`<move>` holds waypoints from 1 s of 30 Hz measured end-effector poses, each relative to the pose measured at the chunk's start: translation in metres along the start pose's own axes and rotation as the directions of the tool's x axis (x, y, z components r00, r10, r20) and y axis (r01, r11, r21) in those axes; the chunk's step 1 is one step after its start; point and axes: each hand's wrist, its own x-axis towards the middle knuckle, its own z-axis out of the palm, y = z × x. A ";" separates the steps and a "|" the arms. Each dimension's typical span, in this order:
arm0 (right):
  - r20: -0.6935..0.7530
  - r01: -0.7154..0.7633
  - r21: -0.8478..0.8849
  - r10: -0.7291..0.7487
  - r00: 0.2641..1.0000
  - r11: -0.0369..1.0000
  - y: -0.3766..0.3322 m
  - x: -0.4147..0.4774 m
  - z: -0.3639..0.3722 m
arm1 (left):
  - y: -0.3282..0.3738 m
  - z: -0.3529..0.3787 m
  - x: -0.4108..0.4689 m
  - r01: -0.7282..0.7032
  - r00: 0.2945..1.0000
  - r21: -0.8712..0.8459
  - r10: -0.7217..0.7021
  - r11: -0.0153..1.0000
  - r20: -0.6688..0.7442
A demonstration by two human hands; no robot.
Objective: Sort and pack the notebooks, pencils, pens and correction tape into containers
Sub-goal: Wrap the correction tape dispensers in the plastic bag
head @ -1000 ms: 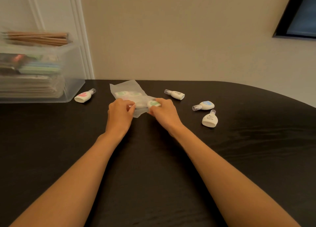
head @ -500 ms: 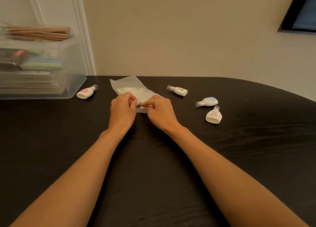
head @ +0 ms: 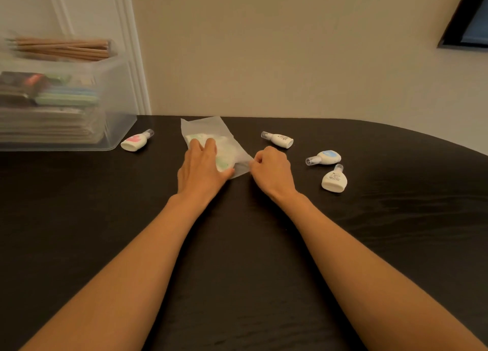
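Observation:
A frosted plastic bag (head: 208, 128) lies flat on the black table (head: 237, 245), with white correction tapes showing through it. My left hand (head: 202, 167) rests flat on the bag with straight fingers, pressing the tapes inside. My right hand (head: 272, 169) pinches the bag's near right corner with curled fingers. Loose correction tapes lie around: a pink-labelled one (head: 136, 141) to the left, a white one (head: 278, 139), a blue-labelled one (head: 324, 158) and another white one (head: 334, 180) to the right.
A clear plastic bin (head: 116, 118) stands at the far left, holding stacked notebooks and coloured packs. A clear case of wooden pencils (head: 63, 48) lies across its top. A wall runs close behind the table's curved far edge.
My left hand has slid forward and flattened on top of the bag. My right hand has moved right to the bag's corner. The green-labelled tape it was pushing in is now inside the bag.

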 end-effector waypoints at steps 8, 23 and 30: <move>0.134 0.200 -0.096 -0.186 0.973 0.975 0.000 -0.006 0.002 | -0.013 -0.010 -0.007 -0.032 0.997 0.034 0.035 0.999 -0.074; 0.061 0.322 -0.082 -0.318 0.946 0.943 -0.001 -0.001 0.005 | -0.008 -0.002 0.009 -0.212 0.962 0.233 0.245 0.949 -0.120; 0.131 0.296 -0.079 -0.285 0.950 0.952 0.000 0.000 0.005 | -0.014 -0.006 0.012 -0.201 0.979 0.184 0.206 0.962 -0.006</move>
